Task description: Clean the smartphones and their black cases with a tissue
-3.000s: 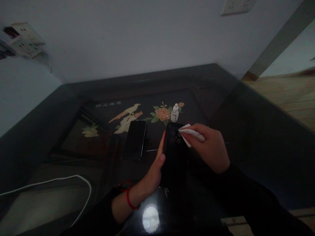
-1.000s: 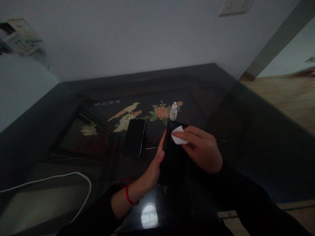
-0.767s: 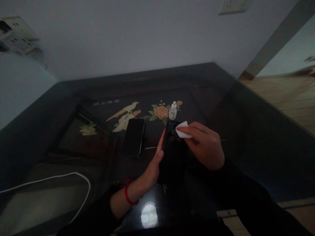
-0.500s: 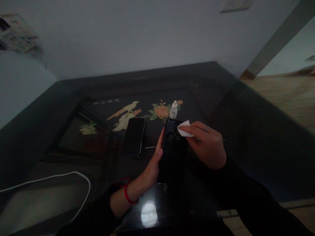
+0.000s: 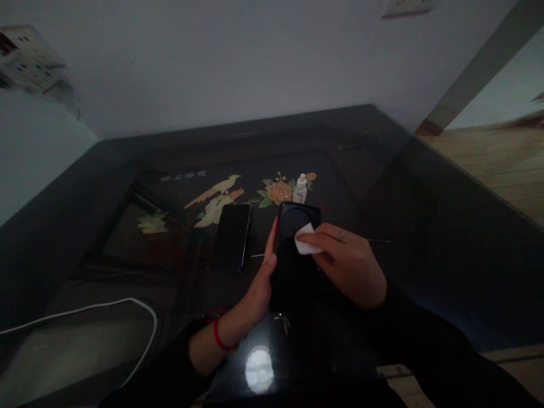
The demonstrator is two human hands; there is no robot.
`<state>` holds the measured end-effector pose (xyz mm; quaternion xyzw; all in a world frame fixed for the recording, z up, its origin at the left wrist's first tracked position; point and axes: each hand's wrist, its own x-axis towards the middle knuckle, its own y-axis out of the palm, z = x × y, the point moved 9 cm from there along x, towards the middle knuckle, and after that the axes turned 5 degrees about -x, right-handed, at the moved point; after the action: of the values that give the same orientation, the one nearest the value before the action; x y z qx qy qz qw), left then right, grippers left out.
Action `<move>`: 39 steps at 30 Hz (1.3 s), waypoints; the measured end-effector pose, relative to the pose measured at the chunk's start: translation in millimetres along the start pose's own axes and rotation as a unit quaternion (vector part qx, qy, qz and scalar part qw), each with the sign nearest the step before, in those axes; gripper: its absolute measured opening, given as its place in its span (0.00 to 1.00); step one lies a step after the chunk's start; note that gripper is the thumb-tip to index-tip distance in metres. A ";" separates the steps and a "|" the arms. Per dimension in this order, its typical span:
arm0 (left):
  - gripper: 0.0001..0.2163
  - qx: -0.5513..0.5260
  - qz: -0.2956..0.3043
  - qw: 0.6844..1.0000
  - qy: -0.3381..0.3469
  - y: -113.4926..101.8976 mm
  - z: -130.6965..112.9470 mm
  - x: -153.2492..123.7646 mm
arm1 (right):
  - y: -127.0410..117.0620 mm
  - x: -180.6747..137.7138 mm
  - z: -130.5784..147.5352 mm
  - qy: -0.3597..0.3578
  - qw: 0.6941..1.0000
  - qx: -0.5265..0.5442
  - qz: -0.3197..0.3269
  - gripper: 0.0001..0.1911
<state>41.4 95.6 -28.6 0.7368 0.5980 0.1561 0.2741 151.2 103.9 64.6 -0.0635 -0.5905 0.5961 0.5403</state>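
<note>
My left hand (image 5: 260,283) is closed around the left edge of a black smartphone case or phone (image 5: 293,272), holding it tilted above the dark table. Pinched in my right hand (image 5: 346,258) is a folded white wipe (image 5: 306,240), which lies against the upper part of the dark surface. A small charm (image 5: 283,323) hangs at the phone's lower end. Left of my hands, a second black smartphone (image 5: 230,237) lies flat. Just beyond the held phone stands a small clear bottle (image 5: 300,190) with a white cap.
The glossy dark table (image 5: 408,187) carries a bird-and-flower picture and meets a pale wall. A white cable (image 5: 97,304) curves across the left front. Wall sockets (image 5: 32,62) are at the upper left, and wooden floor (image 5: 501,164) shows at the right.
My right hand has slid the wipe down and left over the phone's surface. The held phone and my left hand have shifted slightly left.
</note>
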 end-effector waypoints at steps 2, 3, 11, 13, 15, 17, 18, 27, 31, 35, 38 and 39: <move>0.34 0.001 -0.003 1.000 -0.002 0.0 -0.1 -0.2 | -5.0 -0.4 -8.3 0.042 0.999 -0.012 -0.025 0.14; 0.34 0.002 -0.002 1.000 -0.006 0.4 0.2 -0.4 | -5.5 -0.4 -9.6 0.048 0.998 -0.011 -0.026 0.14; 0.35 0.016 -0.020 1.000 0.008 -0.7 -4.6 -0.8 | 0.5 -0.1 -8.3 0.037 0.999 0.001 0.026 0.14; 0.36 0.015 -0.022 1.000 0.004 -1.6 -3.8 -0.5 | 2.8 0.3 -9.0 0.034 0.998 0.012 0.045 0.14; 0.36 0.015 -0.023 1.000 0.000 -3.6 -1.6 -0.2 | 1.4 1.8 -9.9 0.034 0.998 0.034 0.047 0.14; 0.36 0.010 -0.010 1.000 -0.007 -3.9 3.1 -0.2 | -8.2 4.3 -16.4 0.066 0.997 0.048 0.003 0.12; 0.36 0.009 0.003 1.000 -0.008 -3.1 5.7 -0.6 | -13.4 5.1 -20.9 0.090 0.994 0.055 -0.022 0.11; 0.28 0.131 0.067 0.988 0.052 2.8 10.5 -15.7 | -9.0 7.9 -19.9 0.183 0.966 0.176 -0.059 0.05; 0.30 0.133 0.055 0.988 0.047 2.3 10.1 -15.5 | -4.8 9.9 -7.1 0.147 0.967 0.205 -0.030 0.07; 0.30 0.111 0.051 0.991 0.051 2.6 8.8 -13.2 | -1.5 12.1 -2.7 0.109 0.974 0.197 0.024 0.08; 0.29 0.112 0.069 0.990 0.060 5.0 8.5 -13.1 | -11.3 11.8 -9.8 0.115 0.981 0.155 -0.032 0.09; 0.29 0.117 0.075 0.988 0.063 5.6 8.6 -13.4 | -13.7 11.2 -9.8 0.110 0.982 0.142 -0.051 0.09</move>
<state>47.6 80.0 -30.8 0.7956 0.5709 0.1514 0.1352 161.5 114.3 78.6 -0.0213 -0.4396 0.6351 0.6348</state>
